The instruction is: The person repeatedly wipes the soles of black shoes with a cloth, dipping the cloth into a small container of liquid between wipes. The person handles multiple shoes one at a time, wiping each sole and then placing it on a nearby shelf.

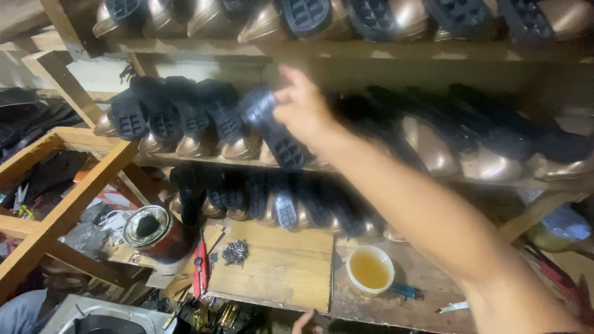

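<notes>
The right hand (303, 108) is closed on a black-soled shoe (272, 127), held tilted against the packed middle shelf (204, 162). Its grip looks light and sits high on the shoe. A slip, I judge, could drop it toward the cup of yellow liquid (370, 270) on the tabletop (278, 266). The left hand (303, 321) barely shows; I cannot tell its state.

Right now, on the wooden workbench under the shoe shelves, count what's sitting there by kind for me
Round tin can with a dark lump in it: 1
White cup of yellowish liquid: 1
Red-handled tool: 1
Heap of small dark tacks: 1
Total: 4
The right hand grips a black-soled shoe at the middle shelf, so that one is not counted.
</notes>
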Demonstrator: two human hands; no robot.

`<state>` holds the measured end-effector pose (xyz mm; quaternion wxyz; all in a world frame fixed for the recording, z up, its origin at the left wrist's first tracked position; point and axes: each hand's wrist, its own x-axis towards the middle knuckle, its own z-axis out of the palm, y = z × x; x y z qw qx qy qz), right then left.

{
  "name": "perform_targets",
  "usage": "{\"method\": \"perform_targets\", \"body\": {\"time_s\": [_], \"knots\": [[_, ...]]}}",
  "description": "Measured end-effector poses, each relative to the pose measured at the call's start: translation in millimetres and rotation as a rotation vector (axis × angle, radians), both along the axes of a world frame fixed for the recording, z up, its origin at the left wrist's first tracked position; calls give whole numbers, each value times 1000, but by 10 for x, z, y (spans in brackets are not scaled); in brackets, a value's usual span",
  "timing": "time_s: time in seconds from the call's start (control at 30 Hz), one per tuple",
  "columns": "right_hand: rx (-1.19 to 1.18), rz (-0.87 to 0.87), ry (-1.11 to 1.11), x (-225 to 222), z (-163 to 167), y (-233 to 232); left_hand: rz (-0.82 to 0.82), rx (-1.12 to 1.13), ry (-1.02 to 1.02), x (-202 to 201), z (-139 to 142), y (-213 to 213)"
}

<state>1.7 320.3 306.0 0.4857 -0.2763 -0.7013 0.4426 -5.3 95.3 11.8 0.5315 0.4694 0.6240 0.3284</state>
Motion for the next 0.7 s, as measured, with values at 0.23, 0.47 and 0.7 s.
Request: {"method": "perform_targets", "body": {"time_s": [0.23,0.47,0.7], "knots": [[-175,-253,-157,-485,262,228,-20,-16,16,-85,52,47],[32,-306,-394,-408,211,225,-26,-20,18,-72,-20,34],[422,-282,-1056,448,300,-94,-19,-21,19,-61,-146,36]]}}
